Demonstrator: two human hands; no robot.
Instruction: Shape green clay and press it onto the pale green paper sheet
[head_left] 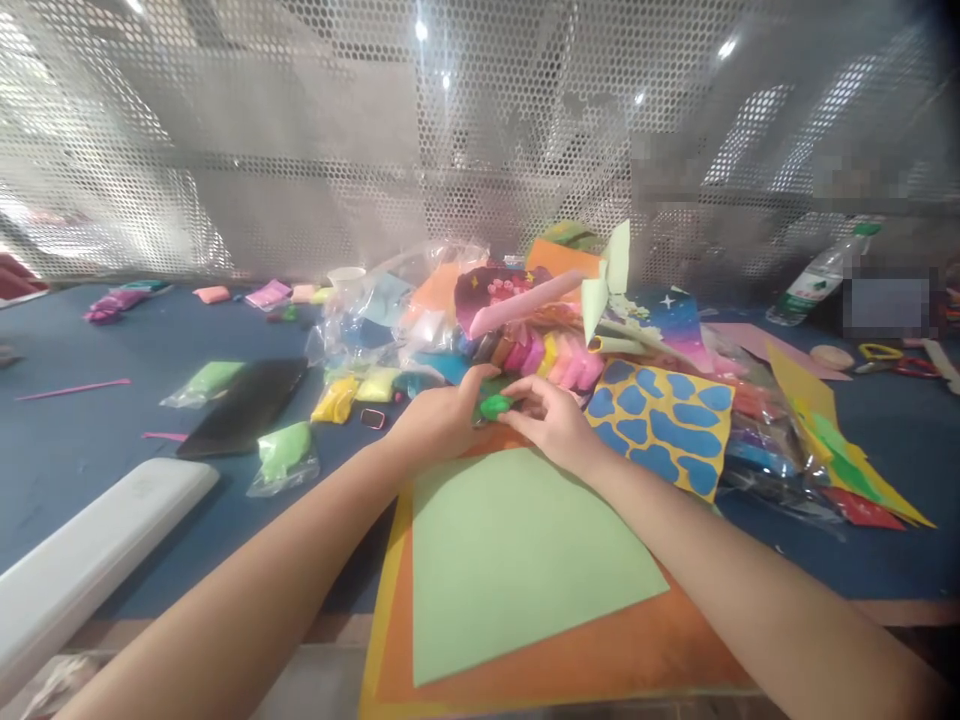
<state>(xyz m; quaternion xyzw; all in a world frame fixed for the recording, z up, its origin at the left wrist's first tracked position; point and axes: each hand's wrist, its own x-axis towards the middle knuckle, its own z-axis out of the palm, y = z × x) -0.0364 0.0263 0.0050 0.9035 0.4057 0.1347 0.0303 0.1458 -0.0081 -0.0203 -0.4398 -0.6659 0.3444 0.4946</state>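
Note:
Both hands meet over the far edge of a light green paper sheet (517, 550) that lies on an orange sheet (600, 650). My left hand (439, 415) and my right hand (551, 420) pinch a small lump of bright green clay (495, 406) between their fingers. Just beyond the hands lies a row of pink, yellow and orange clay sticks (547, 355). A yellow sheet with blue cut-out shapes (664, 420) lies right of my right hand.
Small bags of green (285, 455) and yellow clay (336, 398), a black phone (244, 405) and a white long case (90, 560) lie at left on the blue table (75, 440). Piled plastic bags and coloured paper (840, 440) fill the middle and right. A bottle (817, 275) and scissors (896, 362) lie at far right. A perforated metal wall stands behind.

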